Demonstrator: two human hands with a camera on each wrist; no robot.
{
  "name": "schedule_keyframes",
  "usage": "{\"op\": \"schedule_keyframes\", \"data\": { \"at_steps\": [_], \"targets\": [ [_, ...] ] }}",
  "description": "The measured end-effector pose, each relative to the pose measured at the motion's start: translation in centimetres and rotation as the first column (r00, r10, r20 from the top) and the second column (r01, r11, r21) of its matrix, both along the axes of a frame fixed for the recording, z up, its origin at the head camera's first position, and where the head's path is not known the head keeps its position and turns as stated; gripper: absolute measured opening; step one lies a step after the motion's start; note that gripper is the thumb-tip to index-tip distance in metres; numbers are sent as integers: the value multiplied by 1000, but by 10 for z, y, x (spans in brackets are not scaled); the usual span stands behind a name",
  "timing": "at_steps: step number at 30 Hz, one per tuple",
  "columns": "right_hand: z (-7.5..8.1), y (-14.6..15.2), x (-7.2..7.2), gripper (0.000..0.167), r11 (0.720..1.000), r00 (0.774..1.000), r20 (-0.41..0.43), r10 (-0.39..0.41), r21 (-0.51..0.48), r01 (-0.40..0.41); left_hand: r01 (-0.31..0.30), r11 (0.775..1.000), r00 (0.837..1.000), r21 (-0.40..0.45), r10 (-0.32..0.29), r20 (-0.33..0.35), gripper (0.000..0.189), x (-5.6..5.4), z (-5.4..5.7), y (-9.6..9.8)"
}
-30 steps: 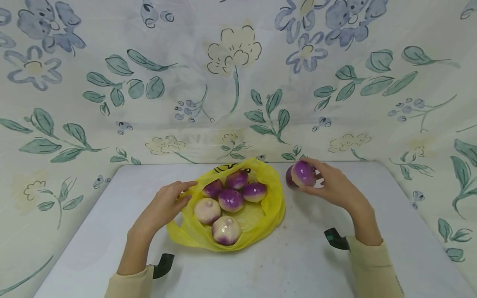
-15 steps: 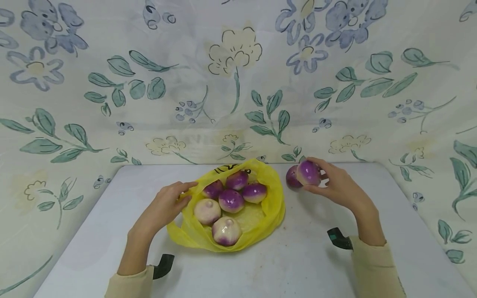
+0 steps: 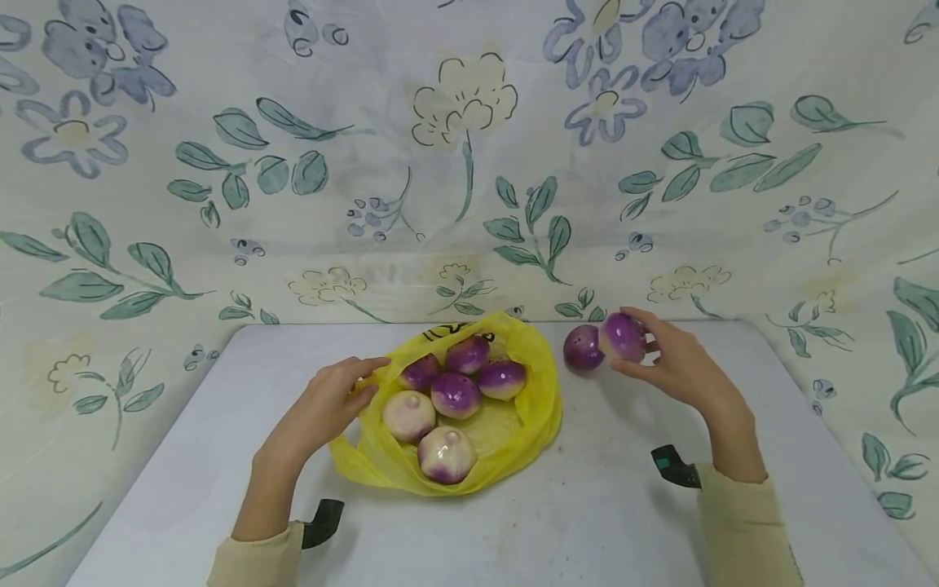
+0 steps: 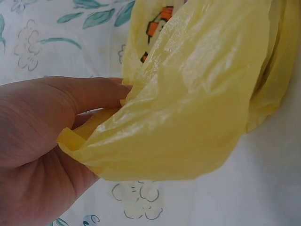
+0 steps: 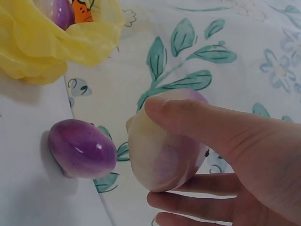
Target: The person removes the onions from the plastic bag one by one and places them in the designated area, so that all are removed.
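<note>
R hand (image 3: 673, 363) grips a purple-white turnip (image 3: 623, 336) btwn thumb & fingers; roundish, no clear long axis. L hand (image 3: 332, 401) pinches the L edge of the yellow bag (image 3: 539, 412). Loose turnip (image 3: 581, 350) sits on the table (image 3: 557, 522), just L of the held one, i.e. btwn R hand & bag. Bag mouth opens btwn the hands, L hand nearer; six bagged turnips (image 3: 455, 397) lie R of L hand.
</note>
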State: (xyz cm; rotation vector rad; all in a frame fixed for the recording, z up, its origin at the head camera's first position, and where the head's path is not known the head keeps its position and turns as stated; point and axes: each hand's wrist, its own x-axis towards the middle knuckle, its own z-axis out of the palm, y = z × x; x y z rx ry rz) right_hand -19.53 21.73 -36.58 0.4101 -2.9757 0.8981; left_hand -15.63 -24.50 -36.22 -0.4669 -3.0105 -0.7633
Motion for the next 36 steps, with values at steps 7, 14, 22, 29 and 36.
{"op": "schedule_keyframes", "data": {
  "at_steps": [7,14,22,29,36],
  "targets": [
    [-2,2,-2,91,1000,1000,20,-21,6,21,-1,1000,1000,6,1,10,41,-1,0,0],
    [-3,3,-4,91,1000,999,30,-26,-2,26,4,1000,1000,8,-4,0,40,-1,-1,0],
    [-6,7,-6,89,999,999,37,-35,-15,35,11,1000,1000,15,-11,-8,40,-1,-1,-1],
    [-8,13,-6,89,999,998,37,-51,-4,51,3,1000,1000,8,-3,-2,41,-1,-1,0],
    [-12,18,-8,89,998,996,52,-67,4,67,3,1000,1000,11,-3,-2,41,-1,-1,0]
  ]
}}
